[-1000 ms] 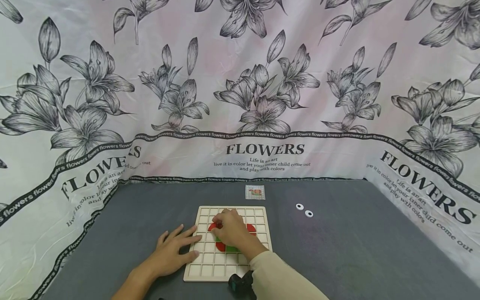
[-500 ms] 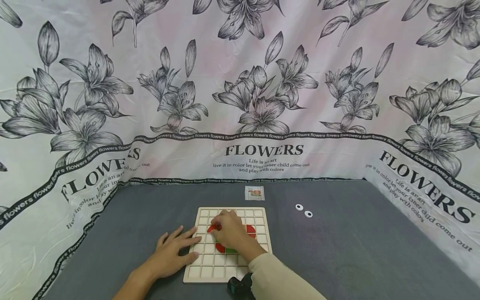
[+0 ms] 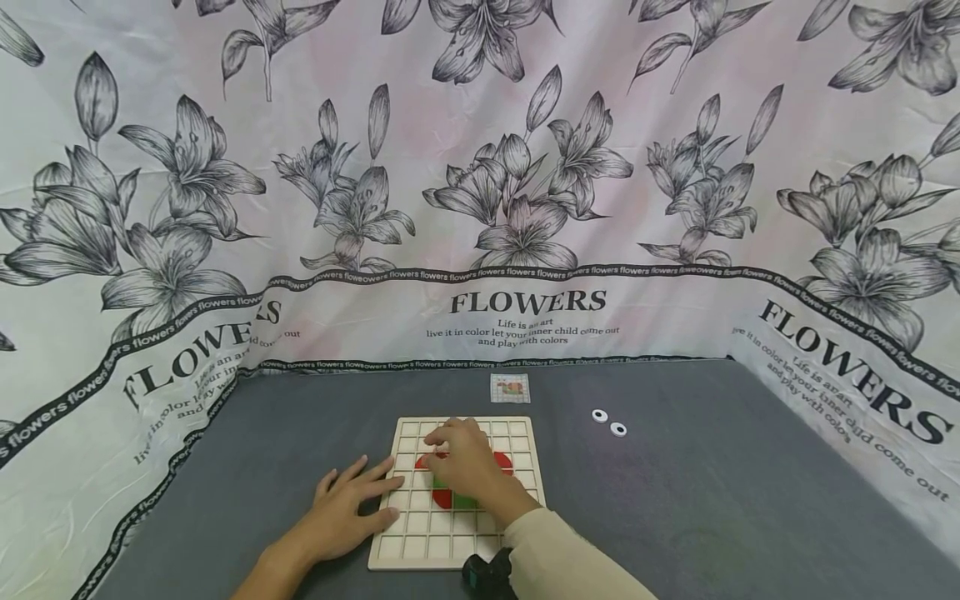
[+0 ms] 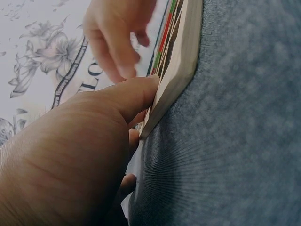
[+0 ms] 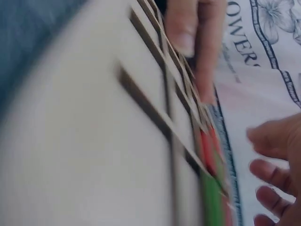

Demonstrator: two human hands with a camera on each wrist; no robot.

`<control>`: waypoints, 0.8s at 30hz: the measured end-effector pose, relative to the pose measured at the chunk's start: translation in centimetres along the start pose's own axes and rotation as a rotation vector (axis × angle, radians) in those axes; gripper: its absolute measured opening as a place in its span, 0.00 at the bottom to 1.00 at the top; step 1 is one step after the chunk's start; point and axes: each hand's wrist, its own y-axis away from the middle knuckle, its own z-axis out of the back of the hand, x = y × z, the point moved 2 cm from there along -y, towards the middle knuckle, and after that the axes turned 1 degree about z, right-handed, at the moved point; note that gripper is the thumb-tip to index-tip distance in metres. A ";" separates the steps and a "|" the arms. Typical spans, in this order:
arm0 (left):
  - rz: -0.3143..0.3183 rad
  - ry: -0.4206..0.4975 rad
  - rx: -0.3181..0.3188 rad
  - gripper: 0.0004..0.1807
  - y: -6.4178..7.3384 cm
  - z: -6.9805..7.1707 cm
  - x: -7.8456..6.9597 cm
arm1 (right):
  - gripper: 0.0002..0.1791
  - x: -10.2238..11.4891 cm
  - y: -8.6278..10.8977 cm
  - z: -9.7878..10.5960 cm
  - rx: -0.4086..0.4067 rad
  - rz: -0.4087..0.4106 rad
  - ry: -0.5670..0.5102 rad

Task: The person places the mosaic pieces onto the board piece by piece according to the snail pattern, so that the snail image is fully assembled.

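Note:
A pale wooden grid board (image 3: 405,546) lies on the table with red and green pieces set in its cells. My left hand (image 3: 348,512) rests at the board's left edge, fingers spread, its thumb touching the rim in the left wrist view. Over the middle of the board hovers my right hand (image 3: 468,467), beside a red piece (image 3: 422,462). In the right wrist view the right hand's fingers (image 5: 270,172) are apart, with nothing between them. Another red piece (image 3: 442,498), a green piece (image 3: 463,503) and a red piece at right (image 3: 503,462) show around the hand, which hides other cells.
Behind the board lies a small picture card (image 3: 510,388) with a gridded coloured figure. Two white eye discs with dark centres, one (image 3: 599,415) behind the other (image 3: 618,430), lie to the right. A flower-printed cloth (image 3: 525,317) closes the grey table's back and sides.
My right hand's thumb and fingers have parted and lifted slightly from the red piece at the left of the figure, which shows more clearly. The left hand stays put.

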 end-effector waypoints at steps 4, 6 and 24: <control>0.008 0.000 -0.001 0.29 0.0 0.0 0.0 | 0.12 0.4 -0.2 2.3 -0.029 0.027 -0.084; 0.011 0.002 0.003 0.29 0.0 0.0 0.0 | 0.12 0.5 -0.3 3.7 -0.043 0.042 -0.108; 0.006 0.008 0.012 0.29 0.0 0.0 0.3 | 0.15 -1.1 2.3 14.1 -0.349 0.160 -0.105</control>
